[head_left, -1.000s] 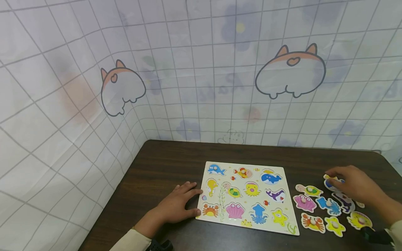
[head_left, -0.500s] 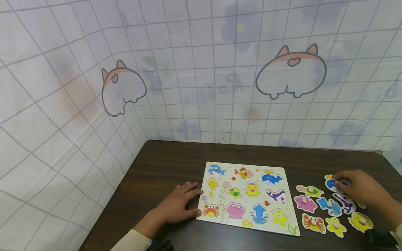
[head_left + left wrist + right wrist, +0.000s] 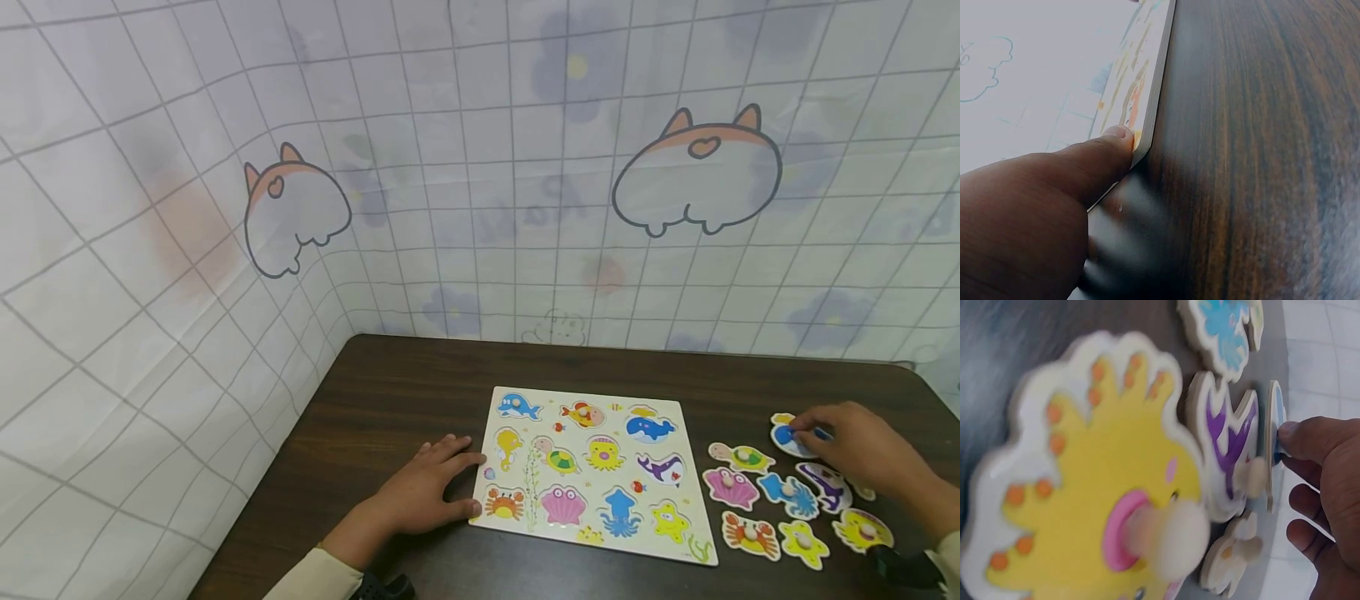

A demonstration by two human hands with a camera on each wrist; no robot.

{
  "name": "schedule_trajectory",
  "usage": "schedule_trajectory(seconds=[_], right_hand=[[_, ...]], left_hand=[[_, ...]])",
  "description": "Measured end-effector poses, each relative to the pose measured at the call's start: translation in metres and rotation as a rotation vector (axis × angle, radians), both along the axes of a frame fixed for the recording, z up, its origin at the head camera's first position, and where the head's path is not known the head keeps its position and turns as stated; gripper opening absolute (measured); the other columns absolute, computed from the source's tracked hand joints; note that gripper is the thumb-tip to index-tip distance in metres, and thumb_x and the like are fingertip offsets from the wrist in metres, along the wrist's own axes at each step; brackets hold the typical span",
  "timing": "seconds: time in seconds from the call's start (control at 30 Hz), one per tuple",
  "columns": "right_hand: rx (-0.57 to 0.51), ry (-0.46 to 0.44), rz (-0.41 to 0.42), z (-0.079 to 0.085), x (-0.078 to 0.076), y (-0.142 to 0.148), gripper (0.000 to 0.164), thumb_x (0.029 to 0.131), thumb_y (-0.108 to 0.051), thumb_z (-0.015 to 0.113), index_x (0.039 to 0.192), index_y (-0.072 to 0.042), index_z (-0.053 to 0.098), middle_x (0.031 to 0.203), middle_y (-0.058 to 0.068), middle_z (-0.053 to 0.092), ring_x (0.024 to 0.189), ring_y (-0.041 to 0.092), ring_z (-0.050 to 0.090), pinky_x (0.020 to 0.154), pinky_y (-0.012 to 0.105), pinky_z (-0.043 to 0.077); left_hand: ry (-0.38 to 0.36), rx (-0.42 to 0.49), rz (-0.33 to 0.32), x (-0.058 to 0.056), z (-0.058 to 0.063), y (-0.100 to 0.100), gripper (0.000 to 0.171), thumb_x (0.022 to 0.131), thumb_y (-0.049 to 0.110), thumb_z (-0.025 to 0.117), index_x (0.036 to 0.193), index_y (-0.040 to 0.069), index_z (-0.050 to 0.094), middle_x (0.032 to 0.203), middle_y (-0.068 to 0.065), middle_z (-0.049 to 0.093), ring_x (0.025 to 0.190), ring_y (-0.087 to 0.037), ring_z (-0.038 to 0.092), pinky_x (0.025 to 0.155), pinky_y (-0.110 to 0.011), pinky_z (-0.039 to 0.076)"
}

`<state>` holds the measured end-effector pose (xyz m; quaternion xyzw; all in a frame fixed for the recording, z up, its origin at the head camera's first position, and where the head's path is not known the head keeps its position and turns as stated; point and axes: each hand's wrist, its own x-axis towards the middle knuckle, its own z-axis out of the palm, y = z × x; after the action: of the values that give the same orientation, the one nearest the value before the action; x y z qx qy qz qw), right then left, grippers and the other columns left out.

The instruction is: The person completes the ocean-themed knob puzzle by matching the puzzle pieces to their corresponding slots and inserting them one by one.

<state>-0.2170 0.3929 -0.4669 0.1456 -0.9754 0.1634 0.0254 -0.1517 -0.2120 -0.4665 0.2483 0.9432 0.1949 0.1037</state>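
On the table lies a white puzzle board point(image 3: 592, 550) printed with sea animals. My left hand point(image 3: 416, 492) rests at its left edge, the thumb on the near left corner; that thumb also shows in the left wrist view touching the board's corner point(image 3: 1141, 140). To the right of the board, my right hand point(image 3: 862, 442) pinches a blue whale puzzle piece point(image 3: 783, 439) between thumb and finger. In the right wrist view the whale piece point(image 3: 1274, 450) is tilted edge-on, its knob hidden by the fingers.
Several knobbed pieces lie right of the board: a turtle point(image 3: 742, 457), a pink shell point(image 3: 731, 487), a blue squid point(image 3: 789, 495), a crab point(image 3: 751, 535), a starfish point(image 3: 805, 545), a purple whale point(image 3: 825, 487) and a yellow octopus point(image 3: 862, 530). A patterned cloth point(image 3: 487, 208) hangs behind the table.
My right hand has shifted slightly right from a second ago, its fingertips now on the middle of the whale piece. That piece has moved a little. My left hand stays put.
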Motion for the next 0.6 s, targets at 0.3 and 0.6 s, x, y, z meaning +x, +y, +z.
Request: schedule_trajectory(seconds=[0.3,0.6], right_hand=[[-0.029,0.031,0.081,0.010,-0.002,-0.018,0.009,0.088,-0.007,0.078,0.097,-0.004,0.077,0.095,0.010,0.074,0.087,0.035,0.069,0.068,0.053,0.056],[-0.044,0.021,0.120,0.019,0.000,-0.039,0.011,0.090,-0.012,0.077,0.100,-0.009,0.079,0.096,0.002,0.074,0.091,0.031,0.069,0.074,0.055,0.057]], left_hand=[[0.013,-0.007,-0.002,-0.001,-0.002,0.000,0.069,0.093,0.060,0.067,0.151,0.027,0.051,0.163,-0.007,0.036,0.152,-0.034,0.026,0.120,-0.060,0.022],[0.002,-0.008,0.005,-0.001,-0.003,0.000,0.069,0.093,0.061,0.066,0.152,0.028,0.050,0.163,-0.006,0.035,0.152,-0.033,0.026,0.120,-0.059,0.021]])
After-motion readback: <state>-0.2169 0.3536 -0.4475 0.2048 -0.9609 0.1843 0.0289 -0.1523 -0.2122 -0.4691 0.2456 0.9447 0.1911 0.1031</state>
